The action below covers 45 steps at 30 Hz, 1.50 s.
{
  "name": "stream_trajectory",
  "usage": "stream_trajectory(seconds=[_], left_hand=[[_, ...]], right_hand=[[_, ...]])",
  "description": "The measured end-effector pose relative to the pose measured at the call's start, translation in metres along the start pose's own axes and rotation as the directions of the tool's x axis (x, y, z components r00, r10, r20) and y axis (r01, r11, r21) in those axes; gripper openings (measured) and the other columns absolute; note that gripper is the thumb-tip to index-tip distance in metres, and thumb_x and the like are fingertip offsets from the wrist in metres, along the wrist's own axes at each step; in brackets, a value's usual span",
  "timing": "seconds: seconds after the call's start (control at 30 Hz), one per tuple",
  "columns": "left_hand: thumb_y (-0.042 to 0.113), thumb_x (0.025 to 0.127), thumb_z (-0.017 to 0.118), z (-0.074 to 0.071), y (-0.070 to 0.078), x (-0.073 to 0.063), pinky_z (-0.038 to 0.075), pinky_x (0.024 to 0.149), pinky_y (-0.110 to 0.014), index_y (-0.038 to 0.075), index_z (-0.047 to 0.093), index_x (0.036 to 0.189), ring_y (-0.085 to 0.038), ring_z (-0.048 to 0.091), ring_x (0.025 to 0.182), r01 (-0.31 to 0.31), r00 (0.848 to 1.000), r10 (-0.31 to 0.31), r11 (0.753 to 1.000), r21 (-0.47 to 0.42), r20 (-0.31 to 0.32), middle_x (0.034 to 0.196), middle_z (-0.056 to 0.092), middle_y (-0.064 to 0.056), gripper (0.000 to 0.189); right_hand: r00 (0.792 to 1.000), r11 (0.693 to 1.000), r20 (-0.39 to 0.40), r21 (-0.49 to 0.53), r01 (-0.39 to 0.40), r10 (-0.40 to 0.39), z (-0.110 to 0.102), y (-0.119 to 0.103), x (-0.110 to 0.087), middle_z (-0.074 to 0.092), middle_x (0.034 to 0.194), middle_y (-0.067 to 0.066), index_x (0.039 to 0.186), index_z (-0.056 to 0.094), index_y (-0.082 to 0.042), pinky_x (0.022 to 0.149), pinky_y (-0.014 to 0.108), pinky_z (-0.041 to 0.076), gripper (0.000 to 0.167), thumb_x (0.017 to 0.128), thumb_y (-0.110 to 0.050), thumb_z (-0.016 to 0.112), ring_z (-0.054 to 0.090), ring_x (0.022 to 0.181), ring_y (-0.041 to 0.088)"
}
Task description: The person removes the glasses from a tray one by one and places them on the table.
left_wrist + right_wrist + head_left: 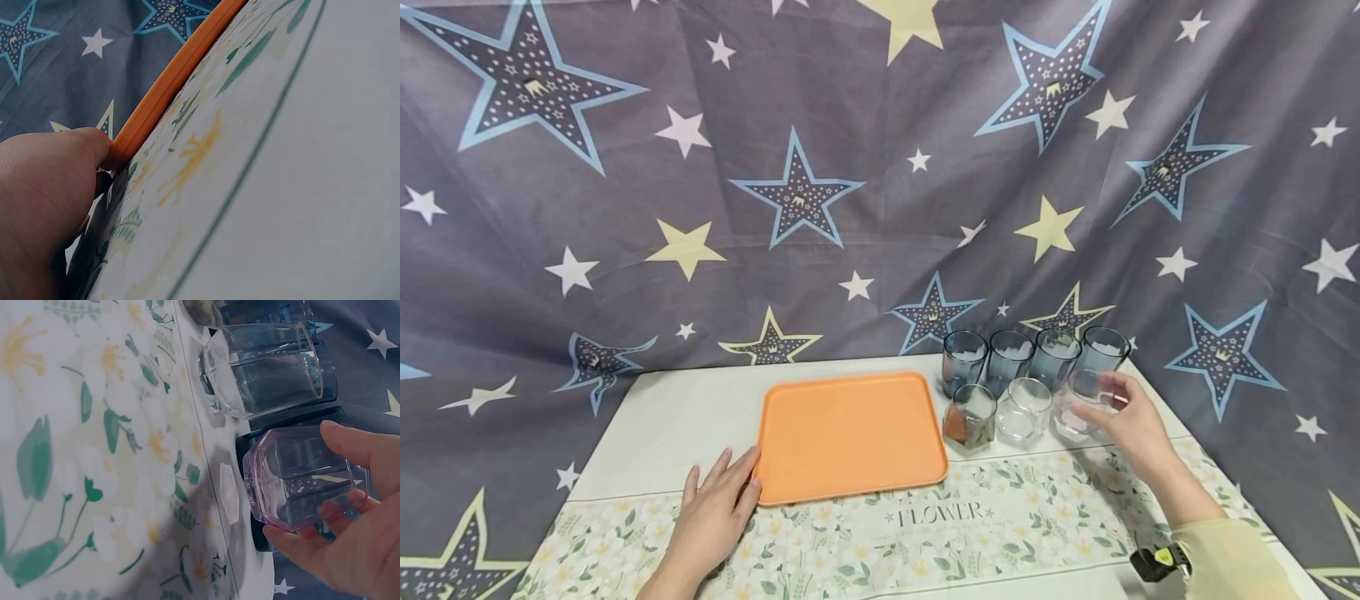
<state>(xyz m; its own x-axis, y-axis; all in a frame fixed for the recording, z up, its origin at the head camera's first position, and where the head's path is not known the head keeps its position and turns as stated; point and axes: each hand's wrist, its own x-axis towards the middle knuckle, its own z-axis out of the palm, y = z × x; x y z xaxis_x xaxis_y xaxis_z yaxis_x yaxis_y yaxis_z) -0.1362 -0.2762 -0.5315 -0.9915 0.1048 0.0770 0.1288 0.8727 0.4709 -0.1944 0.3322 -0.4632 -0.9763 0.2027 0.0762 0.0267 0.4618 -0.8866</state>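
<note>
My right hand (1138, 425) grips a clear, faintly pink drinking glass (300, 481), thumb on one side and fingers on the other. In the right wrist view its base seems slightly off the table. Beside it stand a clear glass (1024, 412) and a brownish-grey glass (970, 419). Behind them is a row of several blue glasses (1010, 362). On the left, my left hand (718, 504) rests with extended fingers at the near left corner of an orange tray (853, 442). The left wrist view shows the thumb touching the tray's rim (156, 103).
A white tablecloth with a floral band (880, 550) covers the table under everything. Behind it hangs a dark grey curtain (880, 208) printed with stars. The tray lies left of the glasses, close to the brownish-grey one.
</note>
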Motion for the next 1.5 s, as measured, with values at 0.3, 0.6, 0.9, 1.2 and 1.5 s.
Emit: stream_trajectory(seconds=[0.3, 0.6, 0.9, 1.2, 1.5], left_hand=[[0.041, 0.119, 0.051, -0.001, 0.001, -0.001, -0.001, 0.127, -0.078, 0.010, 0.047, 0.169, -0.049, 0.028, 0.163, 0.002, 1.000, -0.001, 1.000, -0.007, 0.013, 0.168, 0.051, -0.015, 0.059], [0.042, 0.119, 0.052, 0.000, 0.000, 0.000, -0.001, 0.128, -0.077, 0.010, 0.047, 0.169, -0.048, 0.028, 0.163, -0.005, 1.000, 0.005, 1.000, -0.006, -0.001, 0.168, 0.051, -0.015, 0.059], [0.040, 0.119, 0.053, 0.000, -0.001, -0.001, -0.003, 0.127, -0.078, 0.010, 0.047, 0.169, -0.048, 0.026, 0.163, 0.003, 1.000, -0.003, 1.000, -0.025, 0.019, 0.168, 0.050, -0.015, 0.059], [0.039, 0.119, 0.053, 0.000, -0.001, -0.001, -0.002, 0.126, -0.079, 0.010, 0.048, 0.169, -0.049, 0.027, 0.163, -0.001, 1.000, 0.002, 1.000, -0.026, 0.019, 0.168, 0.051, -0.015, 0.058], [0.041, 0.119, 0.052, -0.001, -0.001, 0.000, -0.003, 0.128, -0.078, 0.010, 0.047, 0.169, -0.048, 0.026, 0.163, -0.014, 1.000, 0.014, 0.999, -0.030, -0.003, 0.168, 0.050, -0.015, 0.059]], right_hand=[[0.999, 0.999, 0.039, 0.007, -0.038, 0.038, 0.000, 0.012, 0.001, 0.040, 0.162, 0.033, 0.167, 0.027, 0.009, 0.086, 0.005, 0.045, 0.091, 0.102, -0.022, 0.084, 0.041, 0.147, 0.049], [0.997, 0.998, 0.043, 0.010, -0.057, 0.056, 0.003, 0.016, 0.004, 0.037, 0.163, 0.033, 0.166, 0.027, 0.009, 0.084, 0.006, 0.046, 0.090, 0.103, -0.023, 0.082, 0.040, 0.146, 0.049], [0.996, 0.998, 0.061, 0.014, -0.061, 0.060, 0.002, 0.019, 0.005, 0.035, 0.163, 0.032, 0.167, 0.022, 0.010, 0.086, 0.006, 0.046, 0.089, 0.106, -0.022, 0.079, 0.039, 0.145, 0.045], [0.995, 0.998, 0.094, 0.040, -0.048, 0.045, 0.002, 0.027, 0.004, 0.030, 0.164, 0.033, 0.168, 0.018, 0.009, 0.087, 0.008, 0.049, 0.091, 0.107, -0.024, 0.077, 0.036, 0.146, 0.046], [0.993, 0.998, 0.110, 0.049, -0.048, 0.042, 0.001, 0.024, 0.004, 0.028, 0.167, 0.034, 0.168, 0.015, 0.008, 0.087, 0.006, 0.050, 0.095, 0.107, -0.027, 0.078, 0.034, 0.150, 0.049]])
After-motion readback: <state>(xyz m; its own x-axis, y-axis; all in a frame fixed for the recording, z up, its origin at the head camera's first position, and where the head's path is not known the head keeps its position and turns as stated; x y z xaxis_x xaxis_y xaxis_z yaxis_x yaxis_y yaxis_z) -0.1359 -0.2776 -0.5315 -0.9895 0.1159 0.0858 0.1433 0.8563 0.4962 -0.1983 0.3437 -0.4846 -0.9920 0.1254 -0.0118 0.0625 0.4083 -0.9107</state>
